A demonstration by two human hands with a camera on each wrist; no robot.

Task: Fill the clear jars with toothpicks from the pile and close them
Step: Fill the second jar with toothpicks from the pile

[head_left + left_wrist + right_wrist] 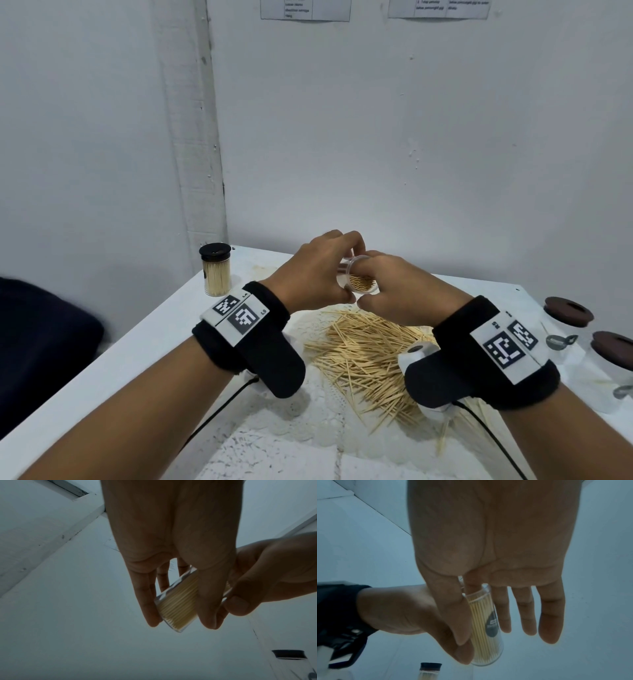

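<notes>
My left hand [322, 270] grips a clear jar [359, 279] and holds it tilted above the table, its mouth turned toward me. The jar [176, 604] is packed with toothpicks and has no lid. My right hand [397, 291] is at the mouth, with the index finger poked inside onto the toothpick ends. Its thumb lies against the outside near the rim, and the other fingers [527, 615] stay straight beside the jar [486, 628]. The loose toothpick pile [370, 356] lies on the table under both hands.
A filled jar with a black lid [216, 270] stands at the table's far left corner. Two clear jars topped with dark brown lids [568, 310] [613, 346] stand at the right edge. A white wall rises close behind the table [144, 359].
</notes>
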